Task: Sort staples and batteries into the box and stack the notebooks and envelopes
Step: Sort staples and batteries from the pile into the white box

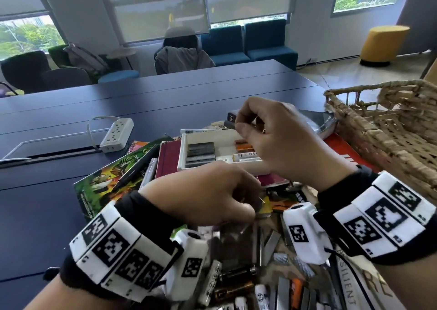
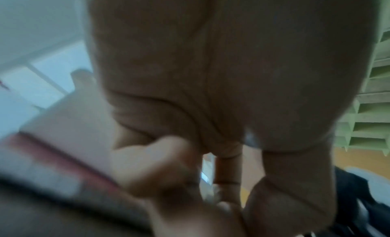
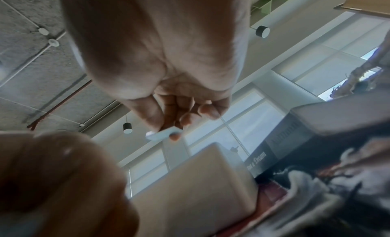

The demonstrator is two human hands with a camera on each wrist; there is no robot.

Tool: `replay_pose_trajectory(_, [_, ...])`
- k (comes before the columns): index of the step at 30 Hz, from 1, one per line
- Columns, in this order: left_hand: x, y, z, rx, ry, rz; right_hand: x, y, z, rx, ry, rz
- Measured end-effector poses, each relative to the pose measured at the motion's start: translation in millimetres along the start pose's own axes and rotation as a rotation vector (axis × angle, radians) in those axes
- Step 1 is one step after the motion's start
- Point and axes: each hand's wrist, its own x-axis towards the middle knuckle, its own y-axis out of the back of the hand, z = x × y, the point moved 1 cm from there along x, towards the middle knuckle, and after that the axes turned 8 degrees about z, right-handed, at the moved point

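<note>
Staple strip (image 3: pixel 164 134): small pale sliver, pinched between thumb and fingertips of the right hand (image 1: pixel 274 139). Visible only in the right wrist view; in the head view the fingers hide it.

Its long axis runs roughly level, crosswise to the pinching fingers.

Box (image 1: pixel 186 151): white, open-topped, sitting on the red notebook (image 1: pixel 169 158). It lies directly below and slightly left of the pinch. Its left compartment holds stacked grey staples (image 1: pixel 201 152); batteries (image 1: pixel 246 156) lie in the right part.

Judgement: the drop turns on carrying the strip left, over the staple side, not straight down onto the batteries.

Left hand (image 1: pixel 208 193): curled, low over the loose pile nearer the body. It seems to pinch something small; what it is I cannot tell. The left wrist view is blurred.

Right hand is the nearer one to the box.
</note>
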Motion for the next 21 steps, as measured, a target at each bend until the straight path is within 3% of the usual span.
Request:
replay_pose_trajectory(3, [-4,19,-6,-0.078,-0.025,0.170,3,2,2,0.042,-0.041,0.085])
replay_pose_trajectory(7, [-4,37,-30,-0.302,-0.003,0.540,3,3,3,0.056,-0.056,0.146])
replay_pose_trajectory(10, [-6,45,-51,-0.346,0.057,0.783,3,2,-1,0.069,-0.052,0.138])
replay_pose_trajectory(15, [-6,51,-73,-0.368,0.122,0.918,7,-1,-5,0.078,-0.044,0.110])
replay_pose_trajectory(21, [-4,51,-84,-0.276,0.158,0.934,20,-11,-6,0.115,-0.026,0.070])
